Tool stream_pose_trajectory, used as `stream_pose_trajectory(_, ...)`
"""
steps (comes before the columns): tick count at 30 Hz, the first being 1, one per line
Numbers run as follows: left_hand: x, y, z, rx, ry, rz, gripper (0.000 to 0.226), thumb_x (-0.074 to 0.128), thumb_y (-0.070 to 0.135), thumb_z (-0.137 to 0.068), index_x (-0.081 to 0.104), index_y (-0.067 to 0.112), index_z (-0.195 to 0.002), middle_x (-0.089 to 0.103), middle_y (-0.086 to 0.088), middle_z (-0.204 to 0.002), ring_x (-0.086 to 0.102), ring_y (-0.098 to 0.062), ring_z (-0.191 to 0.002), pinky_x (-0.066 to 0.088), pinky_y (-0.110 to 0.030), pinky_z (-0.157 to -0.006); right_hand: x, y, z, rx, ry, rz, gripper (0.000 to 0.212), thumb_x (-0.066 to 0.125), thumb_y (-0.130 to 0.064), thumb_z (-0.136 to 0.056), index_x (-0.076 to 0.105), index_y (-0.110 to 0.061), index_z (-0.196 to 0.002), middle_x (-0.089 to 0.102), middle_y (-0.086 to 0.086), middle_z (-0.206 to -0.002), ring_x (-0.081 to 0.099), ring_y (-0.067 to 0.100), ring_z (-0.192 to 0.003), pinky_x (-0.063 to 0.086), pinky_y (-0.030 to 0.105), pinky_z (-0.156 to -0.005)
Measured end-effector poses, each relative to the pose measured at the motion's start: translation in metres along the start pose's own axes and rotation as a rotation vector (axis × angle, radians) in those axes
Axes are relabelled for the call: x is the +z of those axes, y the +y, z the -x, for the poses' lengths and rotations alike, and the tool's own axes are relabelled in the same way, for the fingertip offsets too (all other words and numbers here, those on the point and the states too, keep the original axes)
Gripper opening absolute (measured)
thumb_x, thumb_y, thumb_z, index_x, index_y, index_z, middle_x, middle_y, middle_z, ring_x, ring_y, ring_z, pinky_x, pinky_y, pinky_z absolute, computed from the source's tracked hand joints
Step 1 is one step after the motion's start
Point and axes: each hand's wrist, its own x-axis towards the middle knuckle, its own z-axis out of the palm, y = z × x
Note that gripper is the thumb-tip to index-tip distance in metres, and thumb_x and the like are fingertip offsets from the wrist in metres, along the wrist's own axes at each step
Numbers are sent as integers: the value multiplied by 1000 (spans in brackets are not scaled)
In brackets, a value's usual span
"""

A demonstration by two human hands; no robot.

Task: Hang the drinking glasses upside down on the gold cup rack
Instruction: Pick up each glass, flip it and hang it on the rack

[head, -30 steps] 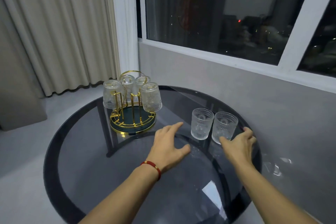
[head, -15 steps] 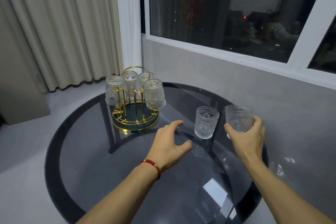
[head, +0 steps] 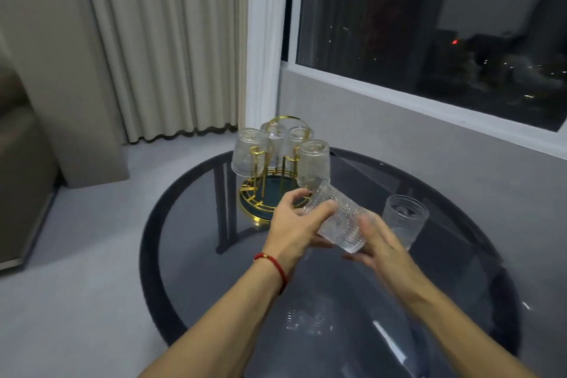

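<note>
We are holding one ribbed drinking glass tilted on its side above the dark glass tabletop, just in front of the gold cup rack. Our left hand is wrapping its thumb and fingers around the end of the glass nearer the rack, while our right hand is cupping the other end from below and the side with fingers only loosely curled; it looks like a supporting touch more than a firm grip. Four glasses are already hanging upside down on the rack's prongs. A second upright glass is standing on the tabletop just to the right of our hands.

We are judging the held glass to be rigid, fairly light and breakable, with an embossed wall that gives the fingers some purchase. Taking it around the middle of the body seems safest, keeping the mouth free to slide over a prong. Knocking it against the nearest hung glass, which is very close, or against the tabletop could chip it.
</note>
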Motion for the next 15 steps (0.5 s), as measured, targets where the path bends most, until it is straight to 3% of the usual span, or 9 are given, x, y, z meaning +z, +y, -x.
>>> stream_pose_trajectory(4,-25,5,-6,-30,46,174,64,82,32,-81,50,14,-133,69,-19,-118,76,-36,-91,64,-51,-76,37,-23,-21,-58,43,-28,74,71,-68,-81,60,-21,-136,73,10,-132,76,23,-112,65,43,-82)
stream_pose_trajectory(7,-43,3,-18,-8,197,229,38,52,49,-101,60,17,-119,72,-17,-112,73,-37,-97,63,-47,-76,54,-65,-43,-189,120,295,69,68,-70,-84,55,-30,-138,69,1,-135,74,9,-104,62,43,-88)
stream_pose_trajectory(9,-55,-6,-24,-14,290,-64,38,38,49,-104,62,21,-114,67,-8,-120,64,-32,-113,56,-46,-86,65,-95,-59,-274,147,462,75,66,-74,-79,50,-33,-140,67,-3,-134,69,14,-112,59,46,-95)
stream_pose_trajectory(10,-60,-15,-26,44,281,-379,36,40,46,-103,61,23,-119,62,-5,-128,57,-30,-124,50,-46,-95,70,-109,-68,-306,159,504,80,67,-73,-76,48,-32,-141,67,-3,-131,68,18,-112,59,46,-94)
stream_pose_trajectory(12,-71,-40,-31,184,107,-979,49,50,44,-99,50,23,-143,40,-5,-157,30,-27,-149,34,-49,-115,86,-130,-86,-357,172,577,82,73,-68,-74,45,-31,-141,66,-4,-121,66,20,-108,57,39,-85)
stream_pose_trajectory(15,-75,-65,-37,273,-93,-1347,74,54,50,-95,24,27,-158,6,-2,-171,-3,-23,-157,9,-55,-125,105,-141,-111,-409,178,677,76,78,-57,-78,48,-26,-141,62,-7,-118,63,20,-110,47,30,-79)
